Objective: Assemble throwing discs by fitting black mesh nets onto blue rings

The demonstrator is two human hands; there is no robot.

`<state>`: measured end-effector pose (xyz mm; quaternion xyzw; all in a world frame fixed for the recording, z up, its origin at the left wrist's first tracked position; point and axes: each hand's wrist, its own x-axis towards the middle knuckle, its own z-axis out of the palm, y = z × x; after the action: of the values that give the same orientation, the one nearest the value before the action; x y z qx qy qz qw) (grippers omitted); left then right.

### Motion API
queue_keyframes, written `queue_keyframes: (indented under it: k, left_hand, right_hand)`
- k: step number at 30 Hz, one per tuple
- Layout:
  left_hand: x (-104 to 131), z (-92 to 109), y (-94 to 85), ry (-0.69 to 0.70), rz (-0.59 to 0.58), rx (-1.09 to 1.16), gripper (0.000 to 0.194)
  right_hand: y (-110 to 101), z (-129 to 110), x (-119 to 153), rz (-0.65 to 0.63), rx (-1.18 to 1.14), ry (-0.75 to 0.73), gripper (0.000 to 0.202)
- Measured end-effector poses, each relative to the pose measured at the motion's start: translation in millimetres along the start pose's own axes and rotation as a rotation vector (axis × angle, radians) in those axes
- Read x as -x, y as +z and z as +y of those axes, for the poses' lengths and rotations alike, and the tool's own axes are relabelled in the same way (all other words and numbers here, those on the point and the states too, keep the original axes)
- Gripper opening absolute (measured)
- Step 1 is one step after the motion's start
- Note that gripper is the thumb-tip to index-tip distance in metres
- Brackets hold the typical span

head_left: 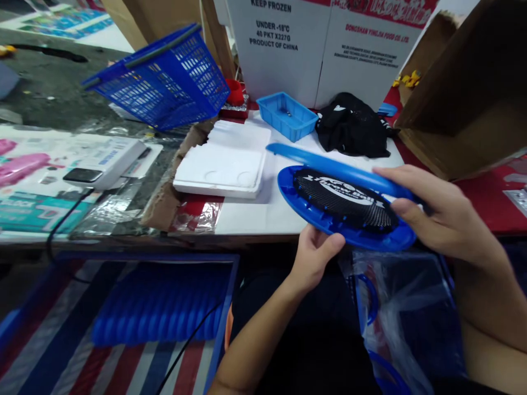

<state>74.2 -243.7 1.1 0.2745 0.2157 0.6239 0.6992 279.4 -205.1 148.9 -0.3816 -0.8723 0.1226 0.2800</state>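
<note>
My left hand [315, 255] is closed on the near rim of a round blue plastic frame [349, 233], thumb on the edge and fingers beneath. Across the frame lies a black mesh disc [341, 197] with white lettering that seems to read "Throw Ball". My right hand [440, 214] pinches a second blue ring [329, 164] at its right side. That ring is tilted above the frame, its left edge raised and apart; whether the two touch at the right is hidden behind my fingers.
White foam slab [224, 156] lies left on the table. Behind stand a light-blue tray [286, 118], black cloth [354, 126] and white carton [284, 55]. A blue basket [164, 77] leans at the back left. Several blue rings [160, 307] sit in a crate below.
</note>
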Motion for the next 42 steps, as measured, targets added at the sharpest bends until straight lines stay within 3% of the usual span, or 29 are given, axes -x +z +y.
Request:
queue_keyframes:
  k: [6, 12, 19, 23, 29, 42]
  left_hand:
    - [4, 3, 29.6, 0.108, -0.042, 0.011, 0.056]
    - [11, 2, 43.8, 0.116, 0.016, -0.026, 0.057]
    - [11, 6, 64.0, 0.135, 0.023, -0.009, 0.049]
    - [15, -1, 72.1, 0.130, 0.019, 0.001, 0.049]
    - [24, -8, 76.3, 0.087, 0.003, -0.010, 0.047]
    - [29, -4, 71.1, 0.084, 0.016, -0.013, 0.055]
  right_hand:
    - [-32, -21, 19, 0.208, 0.077, 0.110, 0.053]
    - [-30, -33, 37, 0.073, 0.239, 0.147, 0.063]
    - [-22, -30, 54, 0.122, 0.118, 0.241, 0.058]
    - [-23, -46, 53, 0.073, 0.192, 0.270, 0.059]
    - [-29, -67, 41, -0.126, 0.109, 0.163, 0.063]
    - [-18, -72, 39, -0.083, 0.035, 0.192, 0.056]
